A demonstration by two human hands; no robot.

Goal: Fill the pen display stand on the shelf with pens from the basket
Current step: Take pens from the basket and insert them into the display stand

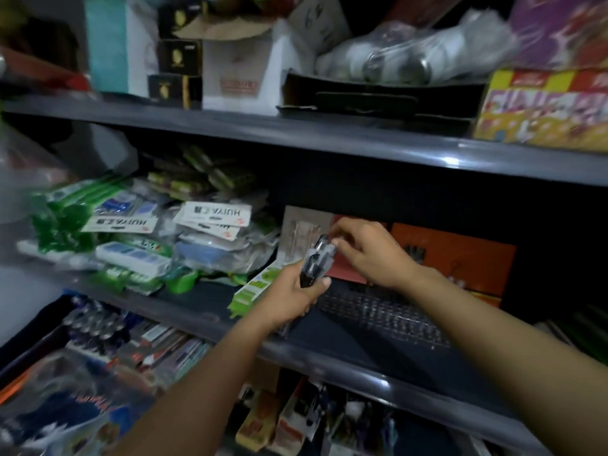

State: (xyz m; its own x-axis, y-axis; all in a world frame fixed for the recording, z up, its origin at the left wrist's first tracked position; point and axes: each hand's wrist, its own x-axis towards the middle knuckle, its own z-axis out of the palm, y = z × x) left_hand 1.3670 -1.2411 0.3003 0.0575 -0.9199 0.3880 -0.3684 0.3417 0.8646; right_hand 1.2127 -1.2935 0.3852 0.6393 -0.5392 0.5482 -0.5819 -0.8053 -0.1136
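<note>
Pens (315, 260) bunched in left hand (292, 292) above shelf edge; right hand (367, 250) pinching top pen.

Black-and-clear pens (315, 262) are seen against a red and orange card (454, 255), beside green packets (62, 222) and white labels (214, 213), on a grey shelf (329, 353).

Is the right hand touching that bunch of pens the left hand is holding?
Touching. The head view shows the right hand pinching the top of the bunch of pens with its fingertips, while the left hand grips it lower down.
</note>
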